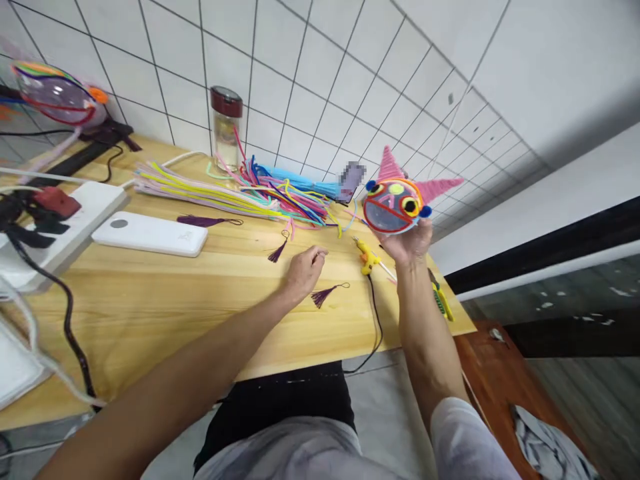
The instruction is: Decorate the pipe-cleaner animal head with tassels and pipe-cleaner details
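My right hand (411, 245) holds up a clear ball ornament (387, 217), its palm underneath and its fingers wrapped partly behind. The ornament has a face of red, orange and pink pipe cleaners, yellow-and-black eyes, dark blue pompoms and two pointed pink pieces. My left hand (304, 273) rests on the table in a loose fist, with nothing visible in it. Just beside that hand lies a purple tassel (324, 295), with a second tassel (277, 252) behind it. A yellow glue gun (367, 258) lies between my hands, its black cord running off the front edge.
Bundled pipe cleaners (215, 197) lie along the tiled wall near a glass bottle (226, 133) and a phone (351, 181). Leftward are a white power bank (150, 233), a power strip (95, 207) and another decorated ball (60, 100). Yellow-green pliers (442, 300) lie near the right edge.
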{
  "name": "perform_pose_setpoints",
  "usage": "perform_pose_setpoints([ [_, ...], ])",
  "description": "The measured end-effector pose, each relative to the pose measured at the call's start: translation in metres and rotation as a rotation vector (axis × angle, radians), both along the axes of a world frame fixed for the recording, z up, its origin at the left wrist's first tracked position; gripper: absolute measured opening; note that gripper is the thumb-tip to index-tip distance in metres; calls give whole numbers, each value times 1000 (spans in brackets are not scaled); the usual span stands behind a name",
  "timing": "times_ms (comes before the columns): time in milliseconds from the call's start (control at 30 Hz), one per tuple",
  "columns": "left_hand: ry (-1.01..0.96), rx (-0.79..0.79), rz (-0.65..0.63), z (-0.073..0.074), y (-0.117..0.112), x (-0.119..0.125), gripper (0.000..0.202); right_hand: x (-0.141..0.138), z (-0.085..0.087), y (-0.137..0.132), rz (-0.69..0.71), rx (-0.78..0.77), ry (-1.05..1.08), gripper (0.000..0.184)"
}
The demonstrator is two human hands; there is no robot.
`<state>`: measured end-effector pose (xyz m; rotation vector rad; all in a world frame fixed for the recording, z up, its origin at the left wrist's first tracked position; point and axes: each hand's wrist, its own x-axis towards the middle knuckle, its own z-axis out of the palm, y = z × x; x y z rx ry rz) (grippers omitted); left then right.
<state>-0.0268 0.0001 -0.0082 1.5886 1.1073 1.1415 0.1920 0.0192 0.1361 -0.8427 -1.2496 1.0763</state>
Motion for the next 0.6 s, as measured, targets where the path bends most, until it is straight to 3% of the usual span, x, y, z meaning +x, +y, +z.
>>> perform_pose_setpoints([
  [100,-80,67,100,3,-3,0,24,2,-13,-2,-77,-139,-64,48],
  [267,-126,249,209,6,-10,2,43,-7,-34,-14,-120,-343,-364,60],
  [467,-73,223,188,1,-9,5,46,-31,-51,-22,-418,-206,-1026,79],
  [600,-84,105,201,-2,-4,3,36,-50,-58,-25,-497,-187,-1303,81],
])
